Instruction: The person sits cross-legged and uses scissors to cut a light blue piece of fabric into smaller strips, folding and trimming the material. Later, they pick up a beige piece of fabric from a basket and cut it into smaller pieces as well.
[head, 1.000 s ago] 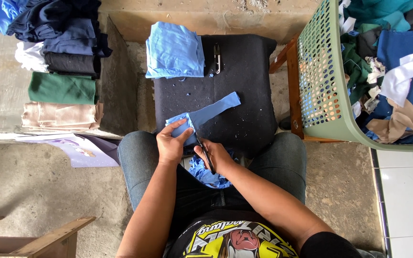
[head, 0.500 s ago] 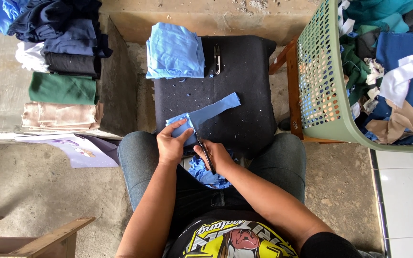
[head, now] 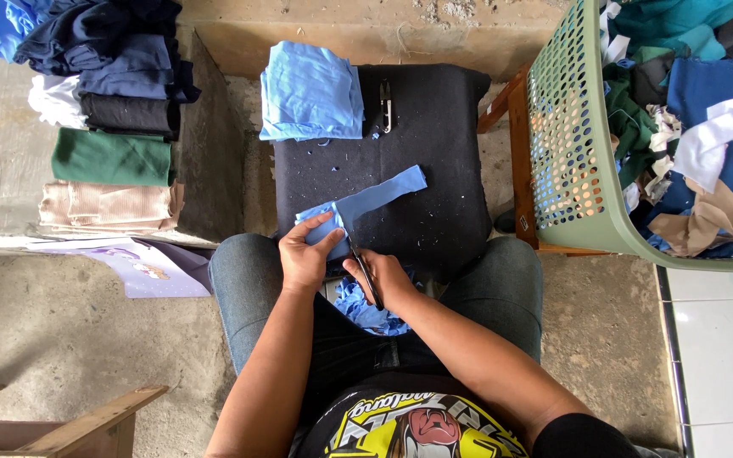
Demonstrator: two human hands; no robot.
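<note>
My left hand (head: 305,254) presses down on the near end of a light blue fabric strip (head: 375,197) lying on a black padded stool (head: 434,153). In my right hand (head: 385,280) are black scissors (head: 360,254), blades pointing up into the strip's near edge beside my left thumb. Blue fabric scraps (head: 366,310) lie in my lap between my thighs. At the stool's far left corner sits a folded stack of light blue cloth (head: 311,92), with small thread snips (head: 386,105) next to it.
A green perforated laundry basket (head: 566,144) full of mixed fabric offcuts stands at the right on a wooden frame. A stack of folded cloth (head: 108,127) in dark blue, white, black, green and beige rests on a ledge at left. A wooden piece (head: 86,420) shows bottom left.
</note>
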